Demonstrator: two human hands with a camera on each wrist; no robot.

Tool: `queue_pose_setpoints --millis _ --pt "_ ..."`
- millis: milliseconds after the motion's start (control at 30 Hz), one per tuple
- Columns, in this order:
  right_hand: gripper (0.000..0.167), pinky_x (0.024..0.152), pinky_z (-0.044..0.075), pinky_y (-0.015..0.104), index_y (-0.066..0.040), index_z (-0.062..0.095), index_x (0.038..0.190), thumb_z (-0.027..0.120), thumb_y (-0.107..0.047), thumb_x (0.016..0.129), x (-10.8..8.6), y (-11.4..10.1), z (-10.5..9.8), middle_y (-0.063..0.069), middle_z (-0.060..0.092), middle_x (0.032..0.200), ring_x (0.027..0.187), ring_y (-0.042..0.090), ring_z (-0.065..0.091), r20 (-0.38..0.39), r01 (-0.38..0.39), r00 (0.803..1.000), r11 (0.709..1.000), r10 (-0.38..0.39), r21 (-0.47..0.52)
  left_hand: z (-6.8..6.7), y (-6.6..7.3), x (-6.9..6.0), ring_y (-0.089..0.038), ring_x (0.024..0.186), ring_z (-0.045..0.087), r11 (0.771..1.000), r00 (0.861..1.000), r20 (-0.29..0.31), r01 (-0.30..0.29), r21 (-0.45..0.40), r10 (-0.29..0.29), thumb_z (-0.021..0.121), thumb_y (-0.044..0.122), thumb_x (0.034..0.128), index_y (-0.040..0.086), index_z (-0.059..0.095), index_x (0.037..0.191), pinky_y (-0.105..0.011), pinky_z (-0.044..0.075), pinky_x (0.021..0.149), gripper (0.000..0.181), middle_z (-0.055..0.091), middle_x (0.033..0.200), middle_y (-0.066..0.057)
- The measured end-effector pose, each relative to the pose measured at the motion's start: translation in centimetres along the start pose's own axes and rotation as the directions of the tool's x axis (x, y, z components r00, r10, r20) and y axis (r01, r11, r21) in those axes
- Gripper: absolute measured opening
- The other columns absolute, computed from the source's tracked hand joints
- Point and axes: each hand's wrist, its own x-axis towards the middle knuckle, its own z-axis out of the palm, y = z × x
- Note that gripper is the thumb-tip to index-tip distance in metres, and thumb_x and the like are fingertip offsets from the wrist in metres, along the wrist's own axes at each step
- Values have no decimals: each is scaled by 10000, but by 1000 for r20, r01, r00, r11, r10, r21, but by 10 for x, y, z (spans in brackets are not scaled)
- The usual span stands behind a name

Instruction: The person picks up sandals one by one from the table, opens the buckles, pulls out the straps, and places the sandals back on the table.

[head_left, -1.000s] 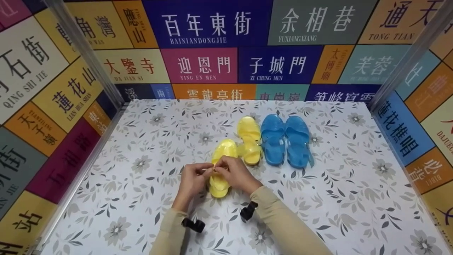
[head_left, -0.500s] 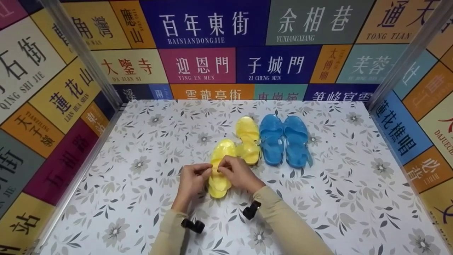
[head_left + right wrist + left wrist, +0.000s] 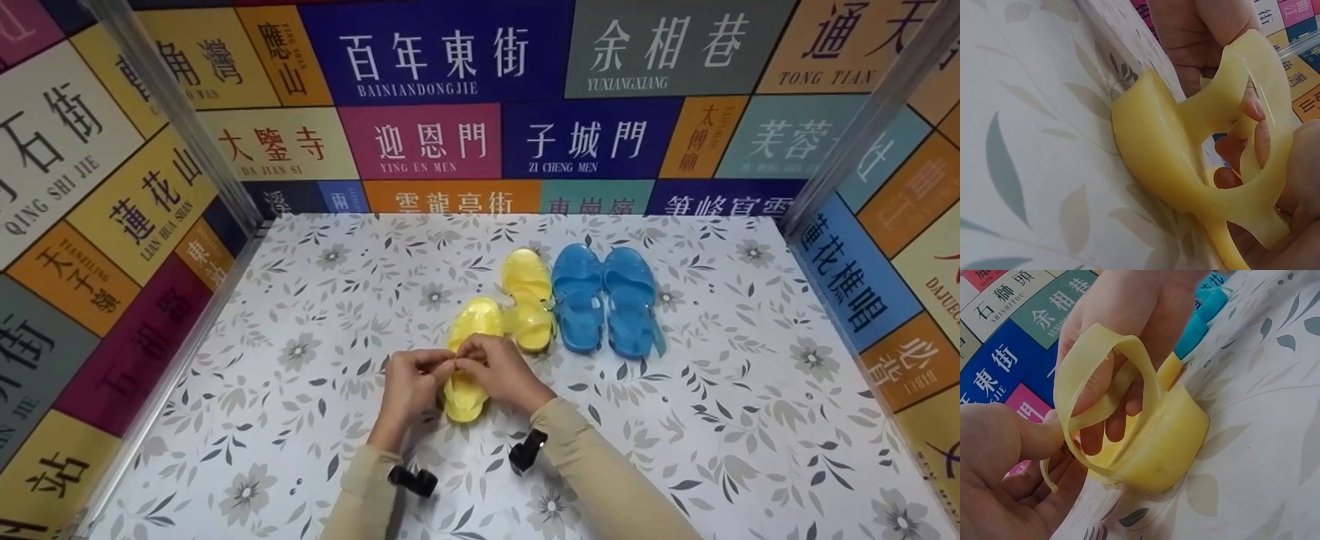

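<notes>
In the head view, a yellow jelly sandal [image 3: 478, 315] lies toe away from me at the table's middle, both hands over its strap. My left hand [image 3: 409, 384] pinches the strap between thumb and fingers on the sandal's left. From the right, my right hand [image 3: 505, 370] pinches it too, fingertips meeting the left ones. In the left wrist view, the translucent strap [image 3: 1095, 340] loops up above the heel, and its thin end hangs below the left thumb. The right wrist view shows the sandal's heel [image 3: 1151, 140] on the table. Fingers partly hide the fastening.
Another yellow sandal [image 3: 526, 274] lies just right of the handled one. Beside it are two blue sandals [image 3: 579, 268], side by side, toes away. A floral cloth [image 3: 300, 420] covers the table. Printed panels [image 3: 435, 52] wall the back and both sides.
Half a second ago my right fingertips were apart from the left ones; they now meet again at the strap. The strap stands slightly more lifted from the heel. The other sandals stay put.
</notes>
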Motion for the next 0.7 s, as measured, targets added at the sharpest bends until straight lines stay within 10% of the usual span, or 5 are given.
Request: queue_pose_setpoints --millis 700 --pt "47 799 577 293 -75 747 1004 732 -115 986 -5 3 -4 -12 747 929 855 119 678 -17 15 1000 1000 -15 0 -1 -3 -1 -172 774 715 999 1000 -20 15 -36 -16 800 34 902 28 837 987 -220 554 674 93 800 900 -105"
